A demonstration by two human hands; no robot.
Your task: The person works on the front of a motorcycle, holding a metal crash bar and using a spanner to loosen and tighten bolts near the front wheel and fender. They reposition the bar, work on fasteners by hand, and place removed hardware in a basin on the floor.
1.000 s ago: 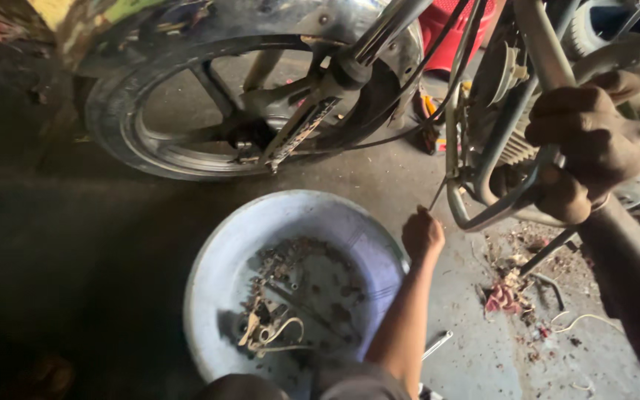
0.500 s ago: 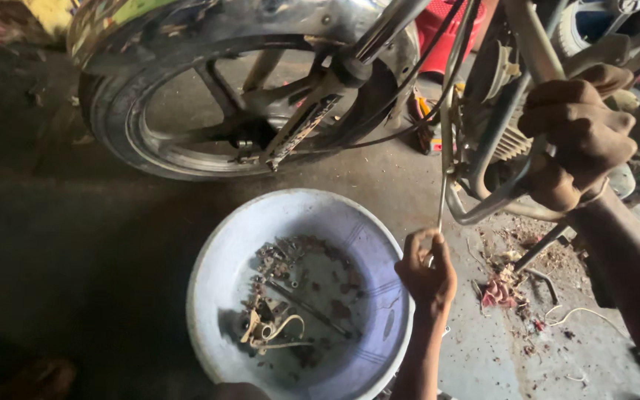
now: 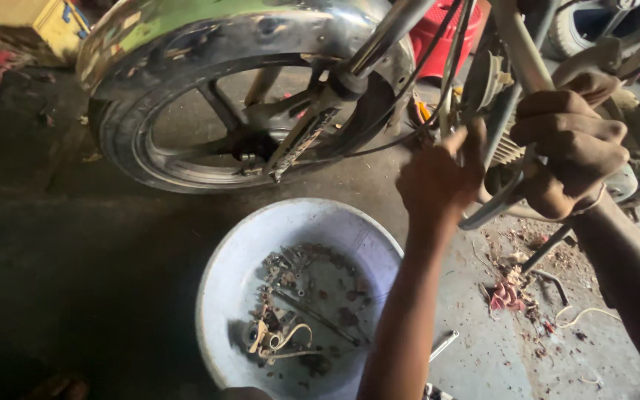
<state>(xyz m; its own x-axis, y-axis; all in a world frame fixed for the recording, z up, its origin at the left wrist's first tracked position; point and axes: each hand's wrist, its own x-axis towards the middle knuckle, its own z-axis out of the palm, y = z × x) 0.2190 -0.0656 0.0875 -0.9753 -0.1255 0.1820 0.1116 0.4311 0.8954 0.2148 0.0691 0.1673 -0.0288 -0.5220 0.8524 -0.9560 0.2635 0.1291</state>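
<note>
Head view, looking down at a motorcycle's front end on a stained concrete floor (image 3: 483, 363). Right hand (image 3: 572, 148) is closed in a full fist around a grey frame tube (image 3: 516, 44) that runs down beside the engine; grip is firm, knuckles up. Left hand (image 3: 438, 178) is raised beside the same tube, fingers partly curled and the thumb up near thin black cables (image 3: 450, 67); whether it pinches a cable or only touches it cannot be told, since the palm faces away. The two hands sit close together, left just beside right. Below the left forearm, on the floor, stands a round pale basin (image 3: 224, 296). Contents: a scatter of small dark bolts, nuts and metal bits (image 3: 290, 281), a long thin rod lying slantwise, and a pale looped strip (image 3: 283, 341) near the front edge. Front wheel (image 3: 135, 148) with chrome mudguard (image 3: 209, 30) stands just behind the basin. Reddish scraps (image 3: 505, 296) lie on the floor to the right of the basin.
</note>
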